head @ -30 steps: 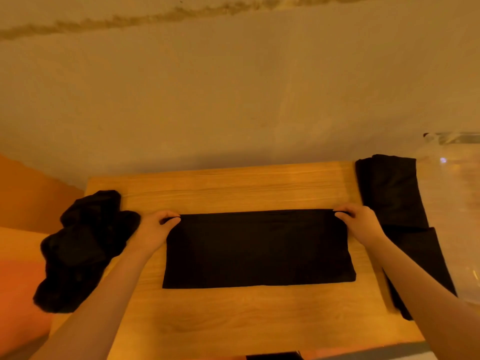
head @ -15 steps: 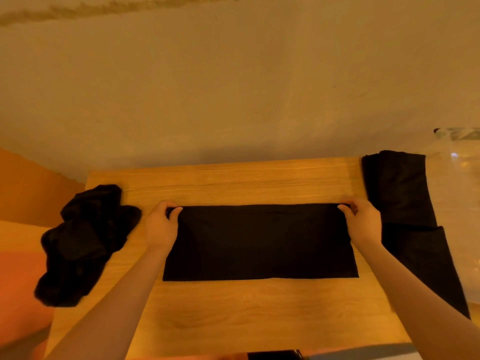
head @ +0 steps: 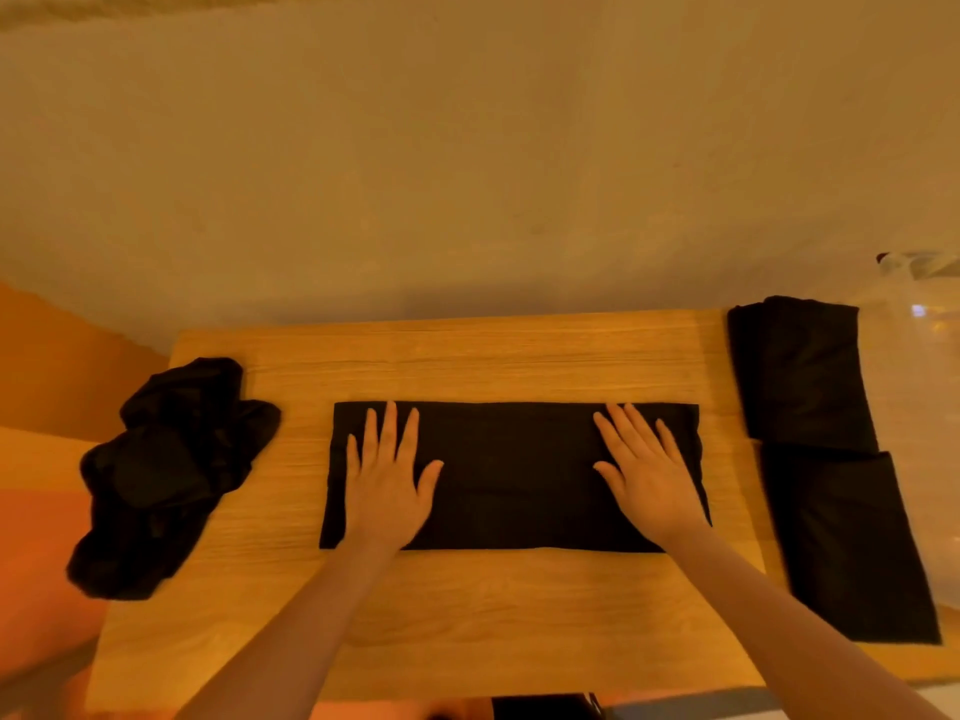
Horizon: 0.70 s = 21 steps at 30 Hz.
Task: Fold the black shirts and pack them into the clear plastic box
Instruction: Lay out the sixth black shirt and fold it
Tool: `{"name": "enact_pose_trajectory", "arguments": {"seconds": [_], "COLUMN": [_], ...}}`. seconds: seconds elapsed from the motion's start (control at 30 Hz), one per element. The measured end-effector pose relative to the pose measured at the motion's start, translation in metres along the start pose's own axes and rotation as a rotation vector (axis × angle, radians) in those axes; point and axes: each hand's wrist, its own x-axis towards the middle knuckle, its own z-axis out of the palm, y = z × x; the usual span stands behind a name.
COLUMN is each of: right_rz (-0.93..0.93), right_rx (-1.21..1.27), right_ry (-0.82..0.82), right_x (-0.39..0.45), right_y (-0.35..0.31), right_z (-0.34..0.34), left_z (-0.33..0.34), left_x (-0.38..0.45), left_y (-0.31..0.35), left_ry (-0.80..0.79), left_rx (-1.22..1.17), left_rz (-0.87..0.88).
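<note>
With both the left hand (head: 384, 485) and the right hand (head: 647, 480) lying flat and unclenched on the folded black shirt (head: 511, 475) at mid-table (head: 467, 356), treat it as light, limp cloth and pinch the short ends just outboard of the palms.

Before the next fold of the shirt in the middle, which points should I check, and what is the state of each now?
1. Half-folded shirt lies flat on the table, edges fairly straight: ok.
2. Left hand and right hand rest open and flat on it, nothing gripped: ok.
3. Bare table around the shirt for the next fold: ok.
4. Crumpled shirts at the left edge stay apart from it: ok, though they partly hang over the edge.
5. Folded shirts wait on the right, not yet packed: not ok.
6. Clear plastic box has room: cannot tell, only part shows.
</note>
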Motion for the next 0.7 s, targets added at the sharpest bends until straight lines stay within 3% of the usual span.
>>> {"name": "enact_pose_trajectory", "arguments": {"seconds": [0.27,0.4,0.53,0.7], "right_rz": [0.106,0.013,0.051,0.291], "right_rx": [-0.008,-0.039,0.044,0.17], "right_ry": [0.043,0.057,0.067,0.08], "right_x": [-0.014,0.001,-0.005,-0.061], "right_y": [0.023,0.023,0.032,0.004], "right_z": [0.0,-0.003,0.009,0.026], "left_z": [-0.02,-0.027,-0.013,-0.014], "left_x": [0.042,0.018,0.002,0.033], "left_y": [-0.012,0.043,0.063,0.049], "left_ry": [-0.053,-0.006,-0.106,-0.064], "left_rx": [0.074,-0.009,-0.052,0.069], "left_rz": [0.106,-0.021,-0.205,0.065]}}
